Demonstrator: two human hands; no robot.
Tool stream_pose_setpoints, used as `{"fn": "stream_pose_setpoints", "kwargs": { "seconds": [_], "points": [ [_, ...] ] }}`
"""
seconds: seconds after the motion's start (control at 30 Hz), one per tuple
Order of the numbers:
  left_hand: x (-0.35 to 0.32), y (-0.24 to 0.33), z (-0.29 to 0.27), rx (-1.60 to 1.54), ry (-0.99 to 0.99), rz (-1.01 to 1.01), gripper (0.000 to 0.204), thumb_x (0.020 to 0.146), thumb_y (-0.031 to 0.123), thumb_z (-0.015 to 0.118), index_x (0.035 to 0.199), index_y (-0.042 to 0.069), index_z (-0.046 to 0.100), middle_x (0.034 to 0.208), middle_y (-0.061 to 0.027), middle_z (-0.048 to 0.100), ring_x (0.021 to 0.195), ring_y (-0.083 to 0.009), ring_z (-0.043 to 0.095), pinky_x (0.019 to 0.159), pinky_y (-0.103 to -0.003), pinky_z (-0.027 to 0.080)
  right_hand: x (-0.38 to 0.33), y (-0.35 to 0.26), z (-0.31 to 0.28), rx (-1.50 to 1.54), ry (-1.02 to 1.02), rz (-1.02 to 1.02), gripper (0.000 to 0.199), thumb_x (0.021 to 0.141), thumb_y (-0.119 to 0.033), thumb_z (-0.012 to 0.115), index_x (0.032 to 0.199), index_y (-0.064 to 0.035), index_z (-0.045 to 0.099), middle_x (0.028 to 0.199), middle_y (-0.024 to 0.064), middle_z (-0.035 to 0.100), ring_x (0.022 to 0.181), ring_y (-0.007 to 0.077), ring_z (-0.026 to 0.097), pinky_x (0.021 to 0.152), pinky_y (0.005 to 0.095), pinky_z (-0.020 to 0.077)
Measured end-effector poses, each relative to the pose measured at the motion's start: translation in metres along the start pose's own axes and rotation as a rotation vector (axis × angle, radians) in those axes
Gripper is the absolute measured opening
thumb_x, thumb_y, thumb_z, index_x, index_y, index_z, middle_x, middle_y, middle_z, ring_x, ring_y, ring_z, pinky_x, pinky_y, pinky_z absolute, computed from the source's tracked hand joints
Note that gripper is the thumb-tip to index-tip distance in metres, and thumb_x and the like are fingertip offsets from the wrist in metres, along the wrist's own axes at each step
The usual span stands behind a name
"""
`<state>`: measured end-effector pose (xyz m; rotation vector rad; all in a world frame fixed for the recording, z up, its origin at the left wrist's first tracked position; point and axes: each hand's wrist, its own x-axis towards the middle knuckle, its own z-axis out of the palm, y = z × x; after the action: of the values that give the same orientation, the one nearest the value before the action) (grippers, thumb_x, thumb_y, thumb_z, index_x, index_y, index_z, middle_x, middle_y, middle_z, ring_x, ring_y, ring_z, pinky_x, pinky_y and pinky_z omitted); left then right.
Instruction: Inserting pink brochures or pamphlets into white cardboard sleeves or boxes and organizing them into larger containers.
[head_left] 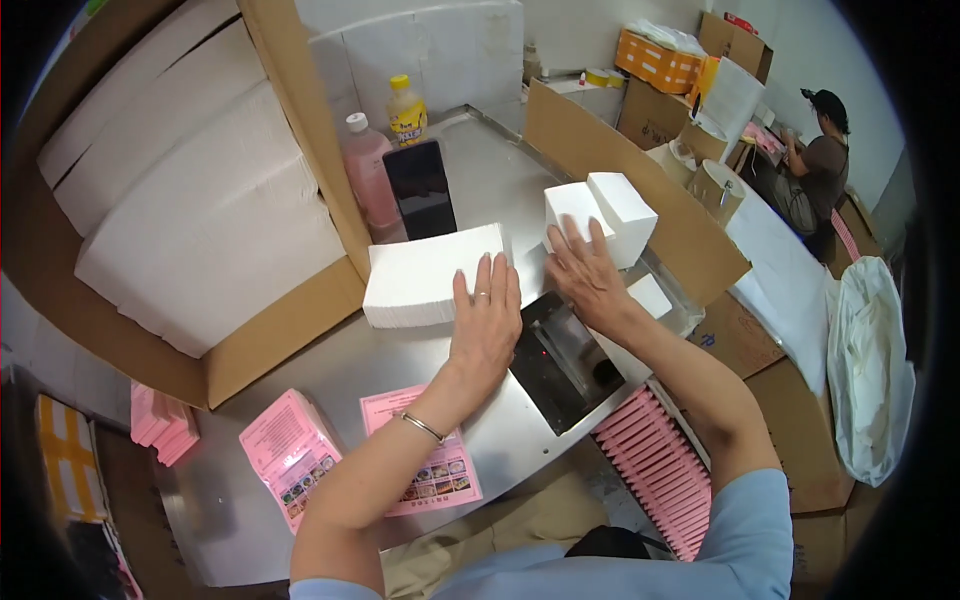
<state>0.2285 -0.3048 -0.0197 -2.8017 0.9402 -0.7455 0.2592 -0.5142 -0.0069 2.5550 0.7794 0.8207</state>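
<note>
My left hand [486,318] lies flat, fingers together, against the right end of a thick white stack of paper napkins [425,275] on the steel table [330,370]. A ring and a wrist bangle show on it. My right hand [585,272] rests palm down with fingers spread by a smaller white napkin block [575,208], which stands beside another block [625,205]. Neither hand grips anything. Below both hands sits a dark machine slot [560,360] set in the table.
A big cardboard box [260,340] of white napkin stacks stands left. A pink bottle [366,170], a yellow-capped bottle [405,110] and a dark phone [420,188] stand behind. Pink packets [292,450] and pink wrappers [655,465] lie near. Another person [815,165] works far right.
</note>
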Motion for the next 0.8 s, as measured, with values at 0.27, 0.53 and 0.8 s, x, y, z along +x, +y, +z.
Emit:
{"fn": "stream_pose_setpoints", "kwargs": {
  "seconds": [0.27,0.53,0.8],
  "points": [
    [-0.01,-0.034,-0.001,-0.305,0.227,-0.141,0.07,0.069,0.01,0.072,0.134,-0.004,0.048,0.14,-0.0245,0.048,0.136,-0.0414,0.042,0.115,-0.052,0.029,0.031,-0.063,0.011,1.263,0.116,0.547,0.088,0.072,-0.009,0.07,0.151,0.0006,0.032,0.143,0.0303,0.046,0.132,0.0427,0.049,0.112,0.0443,0.0383],
    [-0.042,-0.109,-0.023,-1.007,-0.054,-0.964,0.095,0.083,0.058,0.073,0.134,-0.015,0.039,0.121,-0.0331,0.055,0.105,-0.041,0.062,0.086,-0.047,0.052,0.039,-0.056,0.007,1.147,0.007,0.358,0.095,0.068,-0.023,0.082,0.151,-0.0136,0.038,0.152,0.0296,0.035,0.139,0.0437,0.041,0.112,0.0466,0.0389],
    [-0.013,-0.085,-0.026,-0.516,-0.301,-0.853,0.121,0.072,0.081,0.066,0.133,-0.019,0.036,0.124,-0.0381,0.054,0.117,-0.0449,0.059,0.098,-0.044,0.05,0.045,-0.115,0.003,0.875,0.243,0.459,0.063,0.062,-0.019,0.077,0.118,-0.004,0.052,0.136,0.0341,0.039,0.124,0.0525,0.044,0.103,0.0554,0.0424]
  ]
}}
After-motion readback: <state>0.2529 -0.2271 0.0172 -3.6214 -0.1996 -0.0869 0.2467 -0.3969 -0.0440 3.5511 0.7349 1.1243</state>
